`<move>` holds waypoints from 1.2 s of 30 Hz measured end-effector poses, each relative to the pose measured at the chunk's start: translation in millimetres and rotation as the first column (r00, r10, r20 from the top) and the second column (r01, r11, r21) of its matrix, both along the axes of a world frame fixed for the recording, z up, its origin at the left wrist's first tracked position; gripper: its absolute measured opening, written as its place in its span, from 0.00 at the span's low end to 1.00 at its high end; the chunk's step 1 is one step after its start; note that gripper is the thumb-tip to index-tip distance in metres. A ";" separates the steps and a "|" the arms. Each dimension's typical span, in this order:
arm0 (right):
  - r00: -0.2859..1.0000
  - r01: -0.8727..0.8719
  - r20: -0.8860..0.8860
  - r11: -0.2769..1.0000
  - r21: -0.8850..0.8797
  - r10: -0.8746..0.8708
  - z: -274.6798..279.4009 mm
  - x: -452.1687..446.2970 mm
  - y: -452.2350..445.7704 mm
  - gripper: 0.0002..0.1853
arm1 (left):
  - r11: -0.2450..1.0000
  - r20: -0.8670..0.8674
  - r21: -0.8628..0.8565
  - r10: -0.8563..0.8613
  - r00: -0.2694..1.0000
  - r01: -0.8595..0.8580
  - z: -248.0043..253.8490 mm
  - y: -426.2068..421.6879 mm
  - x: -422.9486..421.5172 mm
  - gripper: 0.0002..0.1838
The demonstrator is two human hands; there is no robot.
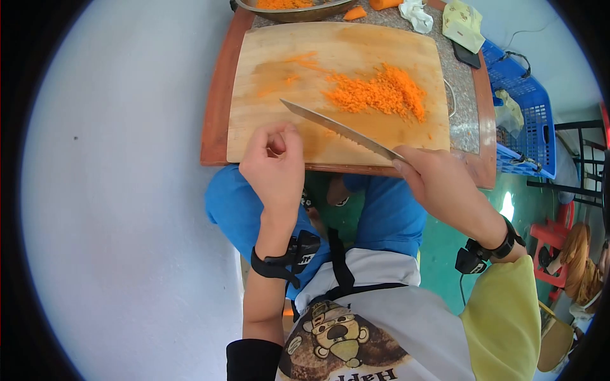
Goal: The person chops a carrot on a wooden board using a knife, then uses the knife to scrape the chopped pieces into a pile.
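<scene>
Closest to you, the bear print on your white top [438, 330] has lettering cut off by the lower edge. Your left hand [276, 162] hangs over the near edge of the cutting board [270, 54], its fingers curled around a small hollow; you cannot tell whether they are fully closed or pinch anything (the back of the hand hides most of them). Your right hand [438, 178] has its fingers wrapped around the knife [343, 130], hiding the handle, while the blade slants over the board towards your left hand. Beyond the blade, the chopped carrot [375, 92] lies heaped on the board's right half, bits too fine to tell apart. Farther off on the tabletop [467, 95], the bowl [305, 14] and a carrot piece [386, 3] are cut off above. A yellowish packet [462, 25] partly covers a dark phone-like object [466, 56].
</scene>
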State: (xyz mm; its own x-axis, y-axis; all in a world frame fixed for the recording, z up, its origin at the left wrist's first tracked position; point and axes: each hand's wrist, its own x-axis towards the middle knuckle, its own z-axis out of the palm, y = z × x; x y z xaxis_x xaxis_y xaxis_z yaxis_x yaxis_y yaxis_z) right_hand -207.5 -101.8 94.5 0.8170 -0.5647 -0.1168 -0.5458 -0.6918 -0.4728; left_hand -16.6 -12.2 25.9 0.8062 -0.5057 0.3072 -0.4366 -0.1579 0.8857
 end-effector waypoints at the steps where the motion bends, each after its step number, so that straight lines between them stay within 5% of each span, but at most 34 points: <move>1: 1.000 -0.005 0.001 1.000 0.000 0.005 0.7 0.5 -0.2 0.06 | 1.000 -0.038 -0.009 0.003 0.999 -0.003 2.7 1.7 2.2 0.02; 17: 0.999 -0.032 -0.041 0.999 0.012 0.032 -0.9 2.4 -2.2 0.07 | 0.984 -0.315 -0.009 -0.173 0.933 0.180 0.8 -2.9 11.0 0.18; 36: 0.998 -0.029 -0.060 0.999 0.031 0.031 -2.9 0.3 -6.2 0.06 | 0.978 -0.346 -0.092 -0.207 0.915 0.186 6.1 -0.4 8.6 0.13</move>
State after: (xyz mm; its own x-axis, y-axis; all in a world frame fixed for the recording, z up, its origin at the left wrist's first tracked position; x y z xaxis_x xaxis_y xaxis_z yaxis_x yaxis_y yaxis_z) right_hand -207.3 -108.0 91.7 0.8245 -0.5353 -0.1832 -0.5531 -0.6942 -0.4606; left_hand -7.9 -12.6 32.0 0.7533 -0.6554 0.0539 -0.1120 -0.0471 0.9926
